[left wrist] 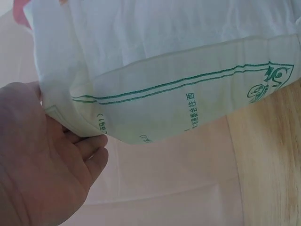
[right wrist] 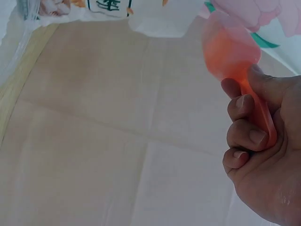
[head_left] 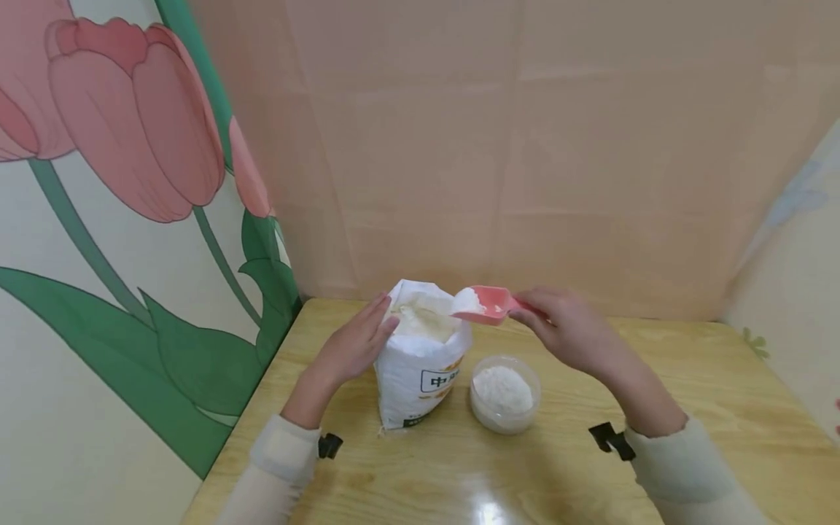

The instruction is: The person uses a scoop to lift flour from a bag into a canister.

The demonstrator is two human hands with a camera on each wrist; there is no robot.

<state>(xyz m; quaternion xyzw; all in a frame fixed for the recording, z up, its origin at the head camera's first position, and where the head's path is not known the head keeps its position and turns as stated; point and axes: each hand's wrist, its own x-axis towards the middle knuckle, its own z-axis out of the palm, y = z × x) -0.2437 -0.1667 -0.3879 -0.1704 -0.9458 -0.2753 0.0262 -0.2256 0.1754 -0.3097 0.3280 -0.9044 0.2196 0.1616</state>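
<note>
A white printed flour bag [head_left: 420, 379] stands upright with its top open and pale powder inside. Against its left side rests my left hand [head_left: 351, 343], fingers nearly straight along the upper edge; in the left wrist view some of that hand [left wrist: 51, 160] is hidden by the bag [left wrist: 178, 99]. My right hand [head_left: 571, 328] grips the handle of a pink scoop [head_left: 495, 302], which is over the bag's right rim with white powder heaped at its front. In the right wrist view, fingers [right wrist: 249, 134] curl round the scoop's handle. A clear round tub [head_left: 505, 423] of white powder stands right of the bag.
A wood-grain table [head_left: 564, 467] lies beneath everything. Behind it hangs a creased peach backdrop [head_left: 525, 160]. On the left stands a wall painted with tulips [head_left: 131, 109]. Black clips [head_left: 612, 441] stick out near both sleeve cuffs.
</note>
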